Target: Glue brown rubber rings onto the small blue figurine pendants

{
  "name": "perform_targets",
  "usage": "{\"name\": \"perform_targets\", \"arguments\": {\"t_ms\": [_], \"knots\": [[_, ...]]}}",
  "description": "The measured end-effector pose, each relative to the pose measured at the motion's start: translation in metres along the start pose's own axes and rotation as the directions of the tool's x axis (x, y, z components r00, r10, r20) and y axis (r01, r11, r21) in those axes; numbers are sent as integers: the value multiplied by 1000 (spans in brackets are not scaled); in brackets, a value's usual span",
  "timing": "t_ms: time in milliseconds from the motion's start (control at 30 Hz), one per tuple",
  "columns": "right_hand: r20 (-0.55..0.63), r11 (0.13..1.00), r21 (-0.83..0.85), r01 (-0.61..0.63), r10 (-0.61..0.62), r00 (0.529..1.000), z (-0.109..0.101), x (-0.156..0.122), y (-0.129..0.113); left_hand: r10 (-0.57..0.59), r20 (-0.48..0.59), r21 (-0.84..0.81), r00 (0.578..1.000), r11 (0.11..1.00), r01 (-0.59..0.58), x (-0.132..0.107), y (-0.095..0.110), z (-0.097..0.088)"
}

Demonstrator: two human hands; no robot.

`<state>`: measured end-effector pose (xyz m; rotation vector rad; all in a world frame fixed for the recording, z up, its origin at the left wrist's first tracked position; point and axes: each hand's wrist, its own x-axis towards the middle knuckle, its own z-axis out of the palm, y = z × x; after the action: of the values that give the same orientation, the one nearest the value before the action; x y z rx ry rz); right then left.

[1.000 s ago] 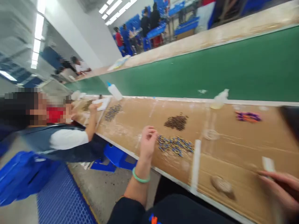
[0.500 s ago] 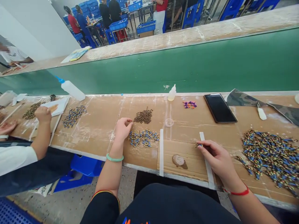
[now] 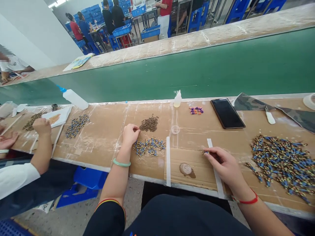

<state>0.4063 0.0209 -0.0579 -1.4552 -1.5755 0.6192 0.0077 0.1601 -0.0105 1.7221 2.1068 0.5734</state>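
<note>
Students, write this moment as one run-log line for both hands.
left hand: beside loose blue-and-gold parts | right hand: pinching blue-and-gold parts over brown cardboard

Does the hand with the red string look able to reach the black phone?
Probably yes: the right hand sits near the black phone, with only flat cardboard between them and nothing standing in the way.

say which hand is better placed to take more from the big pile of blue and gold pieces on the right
Probably the right hand: it is just beside the big pile, while the left hand is farther off, over the smaller pile.
</note>
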Motion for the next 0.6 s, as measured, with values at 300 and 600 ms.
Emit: {"name": "perform_targets", "arguments": {"t_ms": [300,600], "knots": [[-211,991,-89,104,-120,970,-3,2,-20,87,9,-295,996,952,-81,-62,41,-25],[-486,805,-248,539,-585,650,10,-1,-131,692,261,-749,673,585,-310,-181,149,6]]}}
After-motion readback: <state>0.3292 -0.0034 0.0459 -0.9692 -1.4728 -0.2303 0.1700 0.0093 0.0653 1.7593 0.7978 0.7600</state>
